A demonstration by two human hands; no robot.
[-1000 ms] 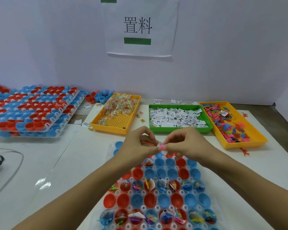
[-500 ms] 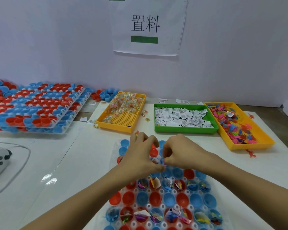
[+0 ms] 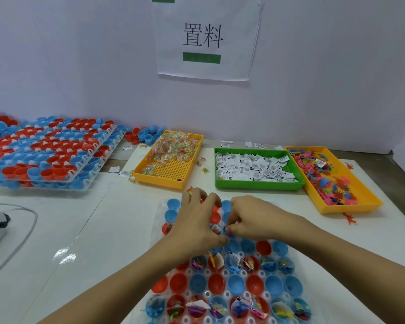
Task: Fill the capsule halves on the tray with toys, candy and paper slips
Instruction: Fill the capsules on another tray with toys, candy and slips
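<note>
White wall sign (image 3: pixel 206 38) reading 置料, green bar beneath

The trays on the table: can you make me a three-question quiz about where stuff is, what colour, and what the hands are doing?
1. Where is the green tray?
A. Between the two yellow trays
B. Left of both
C. On the capsule stack

2. What colours are the capsule halves?
A. Green and yellow
B. Red and blue
C. All white

3. What are the hands doing?
A. Resting flat
B. In the toy tray
C. Fingers curled together over the capsule tray

Answers: 1 A, yellow trays flank it. 2 B, red and blue cups. 3 C, left hand and right hand meet there.
</note>
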